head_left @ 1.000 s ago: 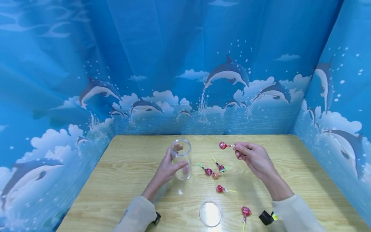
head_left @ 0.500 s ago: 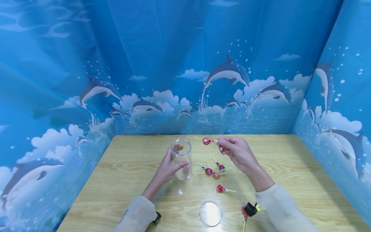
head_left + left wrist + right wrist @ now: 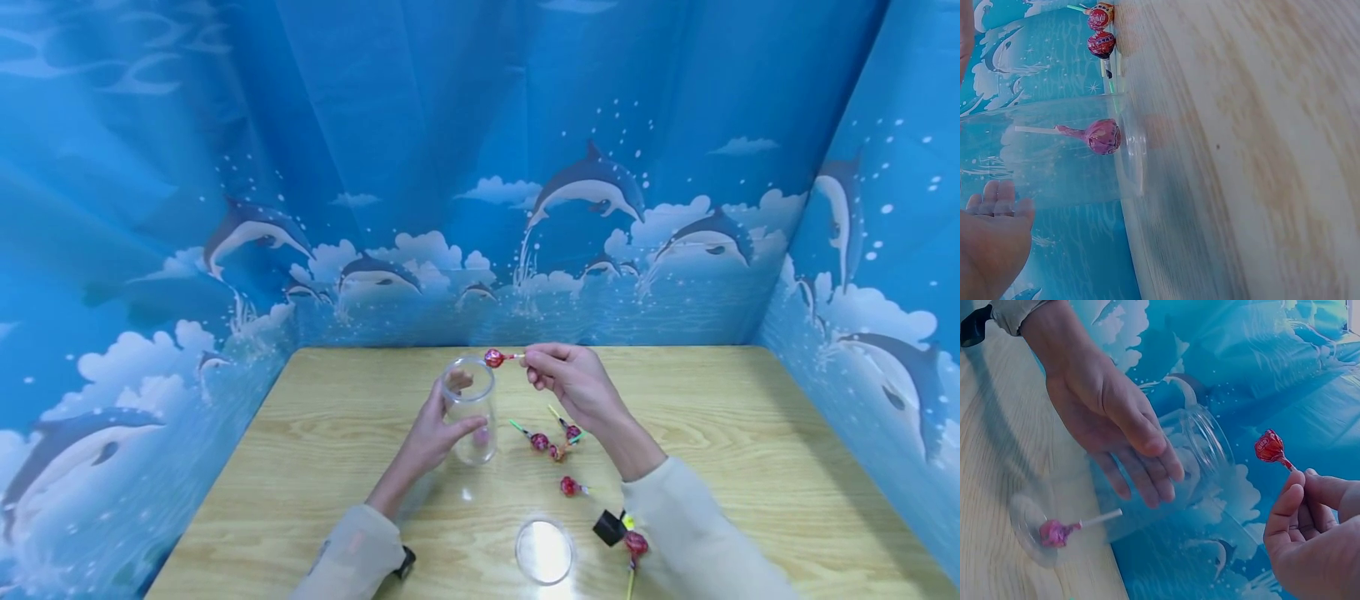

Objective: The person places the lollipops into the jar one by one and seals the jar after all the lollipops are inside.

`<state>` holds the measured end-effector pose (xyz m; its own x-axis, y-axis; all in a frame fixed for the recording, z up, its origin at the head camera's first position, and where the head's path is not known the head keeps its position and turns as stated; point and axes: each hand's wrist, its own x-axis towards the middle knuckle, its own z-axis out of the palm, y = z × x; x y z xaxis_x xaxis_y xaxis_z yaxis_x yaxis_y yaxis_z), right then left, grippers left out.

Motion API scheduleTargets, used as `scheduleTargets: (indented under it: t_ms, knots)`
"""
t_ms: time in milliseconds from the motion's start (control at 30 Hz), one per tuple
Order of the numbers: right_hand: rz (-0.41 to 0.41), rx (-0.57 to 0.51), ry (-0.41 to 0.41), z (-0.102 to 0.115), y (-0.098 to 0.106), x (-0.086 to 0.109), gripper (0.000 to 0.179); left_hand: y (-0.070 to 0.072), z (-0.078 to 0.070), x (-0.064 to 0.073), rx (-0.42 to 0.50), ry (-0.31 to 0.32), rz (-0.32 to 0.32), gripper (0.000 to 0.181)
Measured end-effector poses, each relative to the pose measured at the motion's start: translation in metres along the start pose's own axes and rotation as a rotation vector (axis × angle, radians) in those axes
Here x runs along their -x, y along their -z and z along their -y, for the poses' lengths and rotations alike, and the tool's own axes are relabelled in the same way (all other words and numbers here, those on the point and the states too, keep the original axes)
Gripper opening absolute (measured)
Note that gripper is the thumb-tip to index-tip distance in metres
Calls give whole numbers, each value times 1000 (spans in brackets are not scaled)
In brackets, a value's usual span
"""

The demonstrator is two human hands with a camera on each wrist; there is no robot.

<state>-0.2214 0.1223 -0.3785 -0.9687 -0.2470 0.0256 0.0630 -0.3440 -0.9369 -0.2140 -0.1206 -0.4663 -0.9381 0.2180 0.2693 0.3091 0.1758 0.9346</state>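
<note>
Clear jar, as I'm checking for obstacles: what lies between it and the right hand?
A red lollipop, held by the right hand; the right wrist view shows it.

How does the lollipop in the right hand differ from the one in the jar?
The held lollipop is red; the jar lollipop looks pinker. The held lollipop is roughly level, pinched in the right hand; the jar lollipop stands stick-up at the bottom of the jar. Both are wrapped.

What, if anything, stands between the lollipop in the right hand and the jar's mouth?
Nothing visible: the red lollipop, pinched by its stick in the right hand, is close to the uncovered mouth of the jar, candy end foremost. The left hand holds the jar's side, below the mouth.
</note>
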Motion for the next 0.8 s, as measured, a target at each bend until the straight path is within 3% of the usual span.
scheduleTargets:
  t_ms: [433, 600, 800]
  knots:
    - [6, 27, -38, -13, -22, -18, 17, 0, -1, 0, 10, 11, 9, 80]
    - [4, 104, -33, -14, -24, -22, 23, 0, -1, 0, 15, 6, 12, 81]
    - [19, 284, 17, -12, -25, -25, 25, 0, 0, 0, 16, 11, 9, 83]
